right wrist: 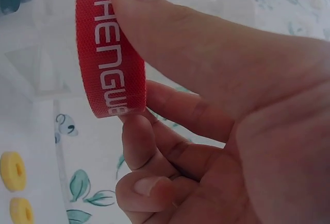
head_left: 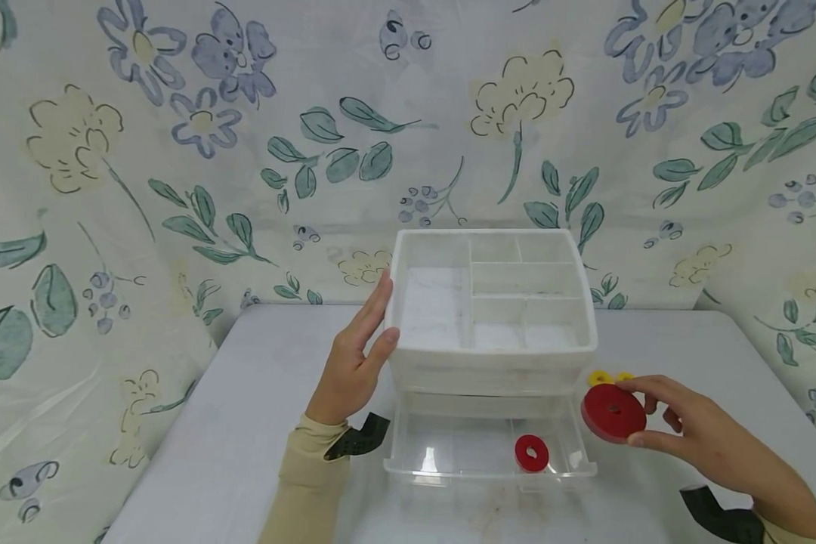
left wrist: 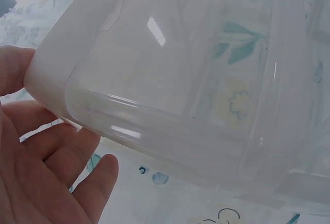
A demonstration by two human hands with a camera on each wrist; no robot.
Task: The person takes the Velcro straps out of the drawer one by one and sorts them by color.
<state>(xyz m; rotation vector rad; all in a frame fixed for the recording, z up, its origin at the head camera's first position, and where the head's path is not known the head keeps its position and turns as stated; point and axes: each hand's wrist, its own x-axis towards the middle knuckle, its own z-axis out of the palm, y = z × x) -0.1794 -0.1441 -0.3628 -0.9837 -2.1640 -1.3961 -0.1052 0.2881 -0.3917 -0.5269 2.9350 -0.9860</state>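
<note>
My right hand (head_left: 707, 434) pinches a red roll of woven tape (head_left: 613, 412) between thumb and fingers, just right of the pulled-out drawer. White letters run along the edge of the roll (right wrist: 111, 54) in the right wrist view. A white storage box (head_left: 493, 370) with a divided top tray stands on the table. My left hand (head_left: 353, 363) rests against its left side, fingers extended and thumb near the front corner. In the clear drawer (head_left: 449, 446) at the front lies a smaller red ring (head_left: 532, 453), towards the right.
Two yellow rings (head_left: 600, 377) lie on the table right of the box, partly behind the red roll. The white table (head_left: 272, 378) meets a flower-patterned cloth (head_left: 340, 189) at the back and sides. Its rear corner (head_left: 717, 313) lies at the right.
</note>
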